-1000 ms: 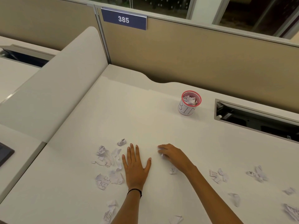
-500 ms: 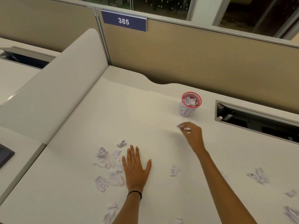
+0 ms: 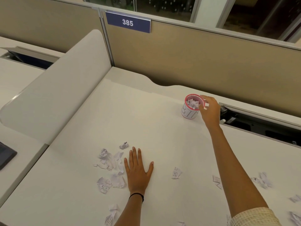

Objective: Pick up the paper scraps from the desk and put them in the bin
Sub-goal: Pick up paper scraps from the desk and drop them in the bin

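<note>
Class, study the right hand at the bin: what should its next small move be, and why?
Probably open the fingers to drop the scrap. The right hand pinches a small paper scrap right at the pink rim of the bin, which already holds crumpled paper.

White desk (image 3: 146,115) bears scattered paper scraps (image 3: 109,162), the bin (image 3: 189,112)
</note>
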`<state>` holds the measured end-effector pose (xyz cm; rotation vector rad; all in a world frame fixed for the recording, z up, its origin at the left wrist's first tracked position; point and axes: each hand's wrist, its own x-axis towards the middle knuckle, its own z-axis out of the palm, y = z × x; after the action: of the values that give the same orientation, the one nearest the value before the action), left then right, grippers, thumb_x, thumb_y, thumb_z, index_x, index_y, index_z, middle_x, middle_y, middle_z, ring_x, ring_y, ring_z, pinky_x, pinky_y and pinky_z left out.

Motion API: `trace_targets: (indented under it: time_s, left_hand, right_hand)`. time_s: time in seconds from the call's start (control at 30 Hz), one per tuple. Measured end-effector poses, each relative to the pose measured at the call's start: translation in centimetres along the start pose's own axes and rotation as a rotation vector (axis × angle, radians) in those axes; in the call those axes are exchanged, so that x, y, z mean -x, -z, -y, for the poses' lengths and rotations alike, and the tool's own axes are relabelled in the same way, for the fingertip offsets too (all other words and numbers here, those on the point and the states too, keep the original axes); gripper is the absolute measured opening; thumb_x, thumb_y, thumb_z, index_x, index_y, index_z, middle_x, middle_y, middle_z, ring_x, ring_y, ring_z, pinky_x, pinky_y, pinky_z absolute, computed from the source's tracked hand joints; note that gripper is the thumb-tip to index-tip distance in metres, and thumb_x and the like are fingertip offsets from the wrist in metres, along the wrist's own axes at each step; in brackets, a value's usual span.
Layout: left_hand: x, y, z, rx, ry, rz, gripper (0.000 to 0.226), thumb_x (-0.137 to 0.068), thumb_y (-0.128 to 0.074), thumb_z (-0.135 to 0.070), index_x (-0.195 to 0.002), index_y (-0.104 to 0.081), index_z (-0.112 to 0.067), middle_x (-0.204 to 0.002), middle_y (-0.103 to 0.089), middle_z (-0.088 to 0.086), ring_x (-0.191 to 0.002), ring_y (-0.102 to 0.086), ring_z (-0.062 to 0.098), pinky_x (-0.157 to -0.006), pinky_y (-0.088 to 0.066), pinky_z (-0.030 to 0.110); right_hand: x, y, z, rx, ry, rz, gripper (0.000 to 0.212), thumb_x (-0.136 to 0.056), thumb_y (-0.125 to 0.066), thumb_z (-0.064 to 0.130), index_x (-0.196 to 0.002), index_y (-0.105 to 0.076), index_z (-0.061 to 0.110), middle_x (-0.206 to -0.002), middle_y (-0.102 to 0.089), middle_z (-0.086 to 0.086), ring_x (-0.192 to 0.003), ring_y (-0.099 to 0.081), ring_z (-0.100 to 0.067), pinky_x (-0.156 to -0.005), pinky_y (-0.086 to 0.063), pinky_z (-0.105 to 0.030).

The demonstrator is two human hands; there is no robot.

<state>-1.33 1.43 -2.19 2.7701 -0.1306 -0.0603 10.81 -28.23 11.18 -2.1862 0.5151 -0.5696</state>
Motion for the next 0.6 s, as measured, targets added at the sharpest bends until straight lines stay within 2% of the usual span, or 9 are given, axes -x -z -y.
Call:
trace_targets:
  time_s: [0.13,0.27,0.4,0.5,0.6]
  left_hand:
    - [0.0,0.1,-0.1,0.0,0.002,0.008,0.076,-0.088,-0.028,-0.059,-0.145,-0.033,-0.008,-0.155,-0.024,0.01,-0.143,-0.019,0.024,-0.116,-0.01,0.046]
    - [0.1,0.4,-0.1,0.011,-0.004,-0.005,0.078,-0.088,-0.024,-0.06,-0.145,-0.033,-0.007,-0.154,-0.025,0.011,-0.142,-0.022,0.025,-0.116,-0.007,0.045]
    - [0.1,0.5,-0.2,0.025,-0.009,-0.015,0.086,-0.088,-0.004,-0.067,-0.146,-0.028,-0.008,-0.155,-0.021,0.01,-0.144,-0.018,0.025,-0.117,-0.008,0.046]
    - [0.2,0.4,-0.1,0.034,-0.006,-0.004,0.084,-0.088,-0.01,-0.066,-0.147,-0.026,-0.008,-0.156,-0.019,0.01,-0.144,-0.016,0.025,-0.117,-0.008,0.048]
    - [0.3,0.5,-0.1,0.024,-0.003,0.027,0.082,-0.086,-0.016,-0.062,-0.148,-0.023,-0.009,-0.157,-0.016,0.01,-0.145,-0.013,0.025,-0.118,-0.008,0.049]
  right_hand:
    - [3.3,-0.2,-1.3,-0.054,-0.017,0.171,0.029,-0.082,-0.057,-0.01,-0.107,-0.064,0.002,-0.117,-0.061,-0.018,-0.104,-0.059,-0.033,-0.079,-0.047,-0.031]
    - [8.4,-0.9,-3.3,-0.025,-0.066,0.368,0.027,-0.084,-0.058,-0.005,-0.105,-0.066,0.01,-0.116,-0.063,-0.011,-0.099,-0.059,-0.025,-0.078,-0.043,-0.027]
    - [13.6,-1.4,-4.9,0.082,-0.105,0.529,0.033,-0.09,-0.056,0.008,-0.123,-0.057,0.012,-0.128,-0.056,-0.008,-0.116,-0.053,-0.021,-0.096,-0.038,-0.023]
    - [18.1,-1.7,-5.0,0.175,-0.075,0.626,0.039,-0.095,-0.048,0.022,-0.135,-0.045,0.021,-0.141,-0.044,-0.003,-0.131,-0.04,-0.017,-0.108,-0.028,-0.024]
    - [22.9,-1.9,-4.7,0.216,-0.037,0.677,0.041,-0.099,-0.039,0.032,-0.14,-0.035,0.033,-0.151,-0.029,0.005,-0.141,-0.022,-0.01,-0.113,-0.02,-0.025]
